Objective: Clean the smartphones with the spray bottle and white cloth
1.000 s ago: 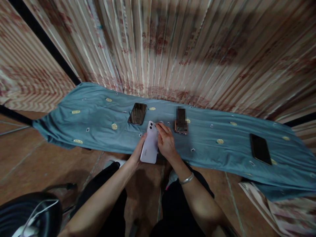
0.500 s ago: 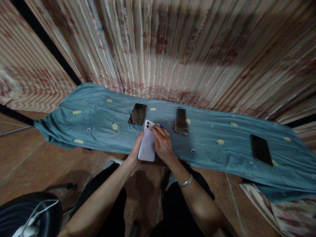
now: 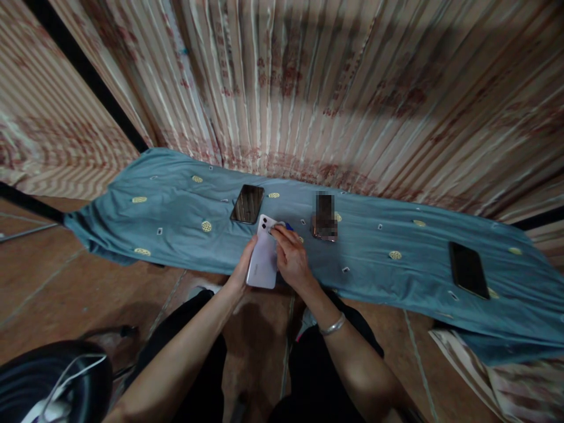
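Observation:
My left hand (image 3: 244,264) is closed around the left edge of a pale lilac smartphone (image 3: 263,261), its back and twin camera lenses facing up. The fingers of my right hand (image 3: 291,255) are pinched together at the phone's upper right, close to the lenses. Something small and greyish shows at those fingertips, too small to name. A bit of a blue thing (image 3: 289,226) peeks out behind the right fingers, mostly hidden. Just beyond the lilac phone lies a dark smartphone (image 3: 247,204), screen up and reflecting the curtain.
A teal cloth (image 3: 185,205) with yellow prints covers the long narrow surface. On it are a partly pixelated phone-like object (image 3: 325,217) and another dark phone (image 3: 469,270) at the right. A pleated curtain (image 3: 282,88) hangs behind. At lower left stands a black round seat (image 3: 83,382) with white cables.
The view has shifted very slightly. Both hands keep their places on the lilac phone, and a little more of the blue thing shows behind the right fingers.

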`<state>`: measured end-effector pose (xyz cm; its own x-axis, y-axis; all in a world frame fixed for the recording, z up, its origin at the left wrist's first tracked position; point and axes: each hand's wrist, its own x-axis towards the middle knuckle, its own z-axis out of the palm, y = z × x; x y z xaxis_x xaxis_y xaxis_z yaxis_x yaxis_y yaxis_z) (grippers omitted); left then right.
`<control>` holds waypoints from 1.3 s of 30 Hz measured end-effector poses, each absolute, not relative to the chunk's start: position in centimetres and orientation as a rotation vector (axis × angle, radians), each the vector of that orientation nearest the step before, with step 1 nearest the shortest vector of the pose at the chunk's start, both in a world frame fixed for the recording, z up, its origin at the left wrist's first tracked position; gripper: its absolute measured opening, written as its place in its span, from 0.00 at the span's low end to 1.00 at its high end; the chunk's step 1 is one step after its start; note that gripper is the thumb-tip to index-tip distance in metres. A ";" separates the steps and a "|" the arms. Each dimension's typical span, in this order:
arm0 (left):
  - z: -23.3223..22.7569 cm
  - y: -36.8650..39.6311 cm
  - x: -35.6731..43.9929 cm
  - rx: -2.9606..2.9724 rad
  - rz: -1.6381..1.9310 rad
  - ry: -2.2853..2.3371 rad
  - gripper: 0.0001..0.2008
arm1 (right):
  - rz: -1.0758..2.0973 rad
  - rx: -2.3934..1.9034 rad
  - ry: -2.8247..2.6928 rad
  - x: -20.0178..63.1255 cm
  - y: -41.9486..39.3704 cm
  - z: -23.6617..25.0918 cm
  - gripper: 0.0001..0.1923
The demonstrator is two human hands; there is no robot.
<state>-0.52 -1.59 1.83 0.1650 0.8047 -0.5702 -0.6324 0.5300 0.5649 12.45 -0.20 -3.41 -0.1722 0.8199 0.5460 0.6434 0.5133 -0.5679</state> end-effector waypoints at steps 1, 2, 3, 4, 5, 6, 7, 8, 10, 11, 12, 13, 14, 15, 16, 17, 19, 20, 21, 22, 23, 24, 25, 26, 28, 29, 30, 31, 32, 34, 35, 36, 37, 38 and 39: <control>1.9 -1.6 -0.5 0.205 1.047 0.984 0.21 | 0.260 -1.211 -1.897 12.4 -0.2 -3.4 0.23; 2.0 -1.6 -0.4 0.196 1.061 1.018 0.21 | 0.258 -1.217 -1.895 12.4 -0.2 -3.4 0.24; 2.1 -1.7 -0.3 0.190 1.072 1.047 0.20 | 0.256 -1.221 -1.890 12.4 -0.2 -3.4 0.24; 2.1 -1.8 -0.3 0.197 1.070 1.056 0.20 | 0.254 -1.223 -1.885 12.5 -0.2 -3.4 0.24; 2.2 -1.9 -0.2 0.207 1.065 1.054 0.20 | 0.252 -1.226 -1.880 12.6 -0.1 -3.5 0.25; 2.3 -2.0 -0.1 0.217 1.053 1.051 0.20 | 0.250 -1.229 -1.874 12.7 0.0 -3.5 0.25; 2.3 -2.1 -0.1 0.227 1.032 1.047 0.21 | 0.249 -1.234 -1.866 12.8 0.2 -3.5 0.25; 2.3 -2.2 -0.1 0.238 1.005 1.044 0.21 | 0.250 -1.237 -1.857 13.0 0.3 -3.5 0.25; 2.1 -2.3 -0.2 0.258 0.955 1.048 0.21 | 0.253 -1.242 -1.834 13.2 0.5 -3.5 0.25; 2.0 -2.4 -0.2 0.267 0.937 1.054 0.21 | 0.258 -1.240 -1.823 13.3 0.7 -3.5 0.25; 1.9 -2.4 -0.2 0.276 0.919 1.061 0.21 | 0.265 -1.234 -1.814 13.4 0.8 -3.4 0.25; 1.8 -2.4 -0.2 0.286 0.906 1.070 0.21 | 0.274 -1.223 -1.807 13.5 0.8 -3.3 0.25; 1.6 -2.4 -0.2 0.293 0.893 1.081 0.22 | 0.283 -1.209 -1.803 13.5 0.9 -3.2 0.26; 1.5 -2.5 -0.1 0.299 0.882 1.090 0.22 | 0.289 -1.191 -1.801 13.5 0.9 -3.0 0.26; 1.3 -2.5 0.0 0.308 0.876 1.095 0.21 | 0.291 -1.172 -1.801 13.4 1.0 -2.8 0.26; 1.1 -2.5 0.1 0.318 0.875 1.093 0.20 | 0.290 -1.152 -1.802 13.3 1.0 -2.5 0.26; 0.8 -2.6 0.4 0.333 0.892 1.076 0.17 | 0.291 -1.128 -1.810 13.2 1.0 -2.2 0.25; 0.7 -2.6 0.4 0.333 0.906 1.065 0.16 | 0.293 -1.126 -1.815 13.1 1.0 -2.0 0.25; 0.6 -2.6 0.5 0.326 0.916 1.059 0.15 | 0.297 -1.132 -1.819 13.0 1.0 -2.0 0.25; 0.6 -2.6 0.4 0.314 0.919 1.057 0.15 | 0.301 -1.143 -1.820 13.0 1.1 -1.9 0.25; 0.6 -2.6 0.4 0.303 0.913 1.060 0.16 | 0.304 -1.157 -1.816 13.0 1.1 -2.0 0.25; 0.7 -2.6 0.3 0.297 0.901 1.063 0.17 | 0.307 -1.172 -1.808 13.1 1.2 -2.1 0.25; 0.8 -2.6 0.1 0.297 0.888 1.066 0.19 | 0.308 -1.189 -1.796 13.1 1.2 -2.2 0.25; 1.0 -2.5 0.0 0.302 0.879 1.071 0.20 | 0.310 -1.207 -1.781 13.2 1.3 -2.4 0.25; 1.5 -2.4 -0.2 0.310 0.882 1.076 0.23 | 0.327 -1.242 -1.747 13.3 1.5 -2.7 0.25; 1.8 -2.3 -0.3 0.308 0.892 1.080 0.23 | 0.346 -1.254 -1.726 13.4 1.6 -2.9 0.24; 2.0 -2.3 -0.3 0.305 0.904 1.081 0.24 | 0.373 -1.261 -1.699 13.4 1.6 -3.0 0.24; 2.2 -2.2 -0.4 0.301 0.917 1.081 0.24 | 0.408 -1.261 -1.666 13.4 1.7 -3.1 0.23; 2.3 -2.2 -0.4 0.297 0.930 1.078 0.24 | 0.447 -1.257 -1.628 13.3 1.8 -3.2 0.23; 2.4 -2.1 -0.5 0.290 0.955 1.061 0.24 | 0.527 -1.249 -1.547 13.2 1.9 -3.4 0.21; 2.4 -2.0 -0.5 0.285 0.966 1.049 0.24 | 0.567 -1.249 -1.511 13.2 2.0 -3.5 0.20; 2.3 -2.0 -0.5 0.280 0.974 1.035 0.24 | 0.606 -1.253 -1.481 13.1 2.0 -3.5 0.20; 2.3 -2.0 -0.6 0.272 0.982 1.020 0.24 | 0.641 -1.259 -1.454 13.1 2.0 -3.6 0.20; 2.2 -1.9 -0.6 0.264 0.989 1.008 0.24 | 0.672 -1.267 -1.432 13.0 2.0 -3.6 0.20; 2.1 -1.9 -0.7 0.256 0.997 1.000 0.24 | 0.697 -1.274 -1.412 12.9 2.0 -3.6 0.20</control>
<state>-0.70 -1.89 2.14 0.1632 0.7956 -0.5834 -0.5809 0.5554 0.5950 12.91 2.02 -3.61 0.1303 0.9403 0.3144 0.3217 0.2598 -0.9105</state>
